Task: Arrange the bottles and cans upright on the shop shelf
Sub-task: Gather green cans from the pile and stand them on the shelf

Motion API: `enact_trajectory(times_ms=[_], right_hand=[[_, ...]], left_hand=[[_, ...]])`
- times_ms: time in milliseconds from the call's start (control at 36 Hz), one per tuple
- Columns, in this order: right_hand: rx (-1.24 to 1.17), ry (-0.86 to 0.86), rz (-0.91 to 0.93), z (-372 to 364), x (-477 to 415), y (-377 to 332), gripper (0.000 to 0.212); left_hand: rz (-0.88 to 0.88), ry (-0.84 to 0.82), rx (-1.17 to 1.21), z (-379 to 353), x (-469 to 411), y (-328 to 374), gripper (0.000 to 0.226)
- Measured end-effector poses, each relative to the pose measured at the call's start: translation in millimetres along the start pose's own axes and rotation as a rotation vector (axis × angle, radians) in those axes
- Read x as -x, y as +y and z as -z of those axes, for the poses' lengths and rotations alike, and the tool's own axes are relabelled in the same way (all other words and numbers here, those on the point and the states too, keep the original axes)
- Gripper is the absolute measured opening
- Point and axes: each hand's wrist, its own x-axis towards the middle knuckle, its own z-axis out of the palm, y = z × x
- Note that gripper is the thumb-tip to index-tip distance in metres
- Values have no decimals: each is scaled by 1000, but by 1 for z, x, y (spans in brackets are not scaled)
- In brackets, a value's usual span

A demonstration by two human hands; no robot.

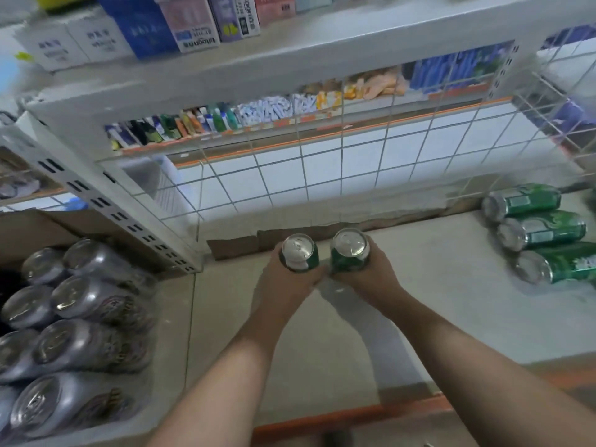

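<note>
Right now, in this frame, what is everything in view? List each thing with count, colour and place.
left-hand can: one, green with silver top, upright, mid-shelf near the back
right-hand can: one, green with silver top, upright, just right of it
lying cans: three in view, green, on their sides at the shelf's right end
silver cans: several, silver-grey, packed in the left bay
shelf: one, pale grey, orange front edge
wire grid: one, white, behind the shelf
cardboard strip: one, brown, along the shelf's back edge
cartons: several, white, blue, pink, shelf above
small goods: many, mixed colours, blurred, beyond the grid
left hand: grips the left-hand can
right hand: grips the right-hand can
</note>
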Motion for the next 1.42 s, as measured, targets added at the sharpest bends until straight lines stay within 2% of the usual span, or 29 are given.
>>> enact_trajectory(times_ms=[56,222,361,472,556,667,778,861,1000,1083,1250,1417], right_hand=[[-28,11,-8,-1,2,-1,67],[-74,-104,63,-15,26,-41,63],[-116,-204,182,-53,55,-127,43],[-148,-294,283,-92,95,-179,50],[-154,-350,385,-127,137,-211,42],[-141,-419,455,-188,203,-240,40],[-168,-493,469,-263,282,-255,48],[-194,-553,477,-323,344,-262,40],[-180,-658,441,-408,417,-261,40],[-175,-656,436,-440,438,-257,44],[-168,-678,424,-461,453,-267,46],[-123,-615,425,-453,445,-274,44]], left_hand=[[-17,-37,10,4,1,5,79],[-79,72,277,44,29,32,48],[-200,180,337,114,57,58,42],[-308,270,342,185,91,64,46],[-351,390,346,242,126,52,51],[-316,485,382,322,182,17,51],[-261,570,383,407,255,-37,52],[-216,663,345,466,308,-81,50],[-100,762,394,537,377,-143,63],[-68,796,408,565,398,-166,54],[-38,774,432,587,405,-185,62],[-77,755,412,585,396,-172,63]])
